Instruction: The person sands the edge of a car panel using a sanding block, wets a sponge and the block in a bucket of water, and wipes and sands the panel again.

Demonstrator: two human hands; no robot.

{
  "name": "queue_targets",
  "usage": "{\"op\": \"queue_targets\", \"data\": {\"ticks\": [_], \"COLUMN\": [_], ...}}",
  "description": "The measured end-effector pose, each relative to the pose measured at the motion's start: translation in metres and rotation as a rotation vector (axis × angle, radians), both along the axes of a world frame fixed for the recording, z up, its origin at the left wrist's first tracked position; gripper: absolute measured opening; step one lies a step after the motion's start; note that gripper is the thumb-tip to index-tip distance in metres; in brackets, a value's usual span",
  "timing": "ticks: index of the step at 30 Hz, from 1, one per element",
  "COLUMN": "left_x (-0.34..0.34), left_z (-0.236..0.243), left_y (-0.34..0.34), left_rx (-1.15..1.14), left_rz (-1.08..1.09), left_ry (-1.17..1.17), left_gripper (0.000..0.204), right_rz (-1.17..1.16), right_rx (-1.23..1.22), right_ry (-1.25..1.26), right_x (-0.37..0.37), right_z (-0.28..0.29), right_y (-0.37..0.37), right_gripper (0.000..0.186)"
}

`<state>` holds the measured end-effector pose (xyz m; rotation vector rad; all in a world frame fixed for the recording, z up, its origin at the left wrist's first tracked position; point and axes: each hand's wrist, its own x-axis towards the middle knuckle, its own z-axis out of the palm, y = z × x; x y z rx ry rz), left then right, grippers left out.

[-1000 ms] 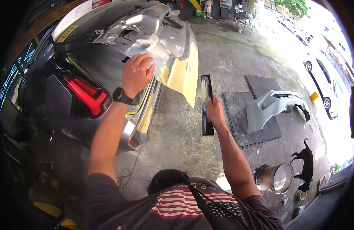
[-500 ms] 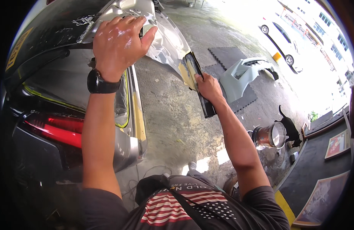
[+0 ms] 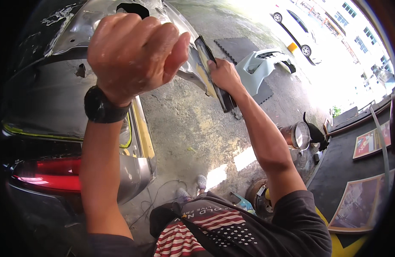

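Observation:
My right hand [image 3: 226, 77] is closed around a long black sanding block [image 3: 227, 102], held along the edge of a silver body panel [image 3: 180, 16]. Yellowish filler [image 3: 204, 76] shows on that panel beside the block. My left hand [image 3: 135, 55], wet with whitish smears and with a black watch at the wrist, is raised close to the camera in front of the panel. Its fingers are curled into a fist, and their undersides are hidden, so I cannot make out anything in them. Below it is the car's rear corner, with a red tail lamp [image 3: 50, 175].
A pale bumper [image 3: 257, 70] lies on dark floor mats [image 3: 236, 46]. Further right are a clear-sided bucket [image 3: 299, 135], a black cat [image 3: 314, 132] and framed pictures [image 3: 360, 205] by a dark board. A white car [image 3: 294, 26] stands outside. Cables [image 3: 152, 197] trail near my feet.
My left hand has come closer to the camera, and its spread fingers have curled into a fist. My right hand keeps hold of the sanding block. The whole view has shifted a little.

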<state>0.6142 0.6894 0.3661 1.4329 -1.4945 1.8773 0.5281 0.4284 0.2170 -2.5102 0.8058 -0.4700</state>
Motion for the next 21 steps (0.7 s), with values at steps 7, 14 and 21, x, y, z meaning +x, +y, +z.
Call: {"op": "queue_targets", "data": {"ticks": [7, 14, 21], "left_x": [0.032, 0.014, 0.027], "left_z": [0.031, 0.016, -0.028], "left_y": [0.056, 0.065, 0.032], "left_rx": [0.022, 0.168, 0.148], "left_rz": [0.218, 0.38, 0.186], "left_ry": [-0.038, -0.102, -0.093], "left_gripper": [0.015, 0.035, 0.052], "right_rz": [-0.055, 0.039, -0.033], "right_rx": [0.083, 0.056, 0.058], "right_ry": [0.085, -0.06, 0.064], "right_x": [-0.016, 0.008, -0.013], "right_z": [0.002, 0.001, -0.006], "right_y": [0.006, -0.004, 0.002], "right_gripper": [0.044, 0.046, 0.041]}}
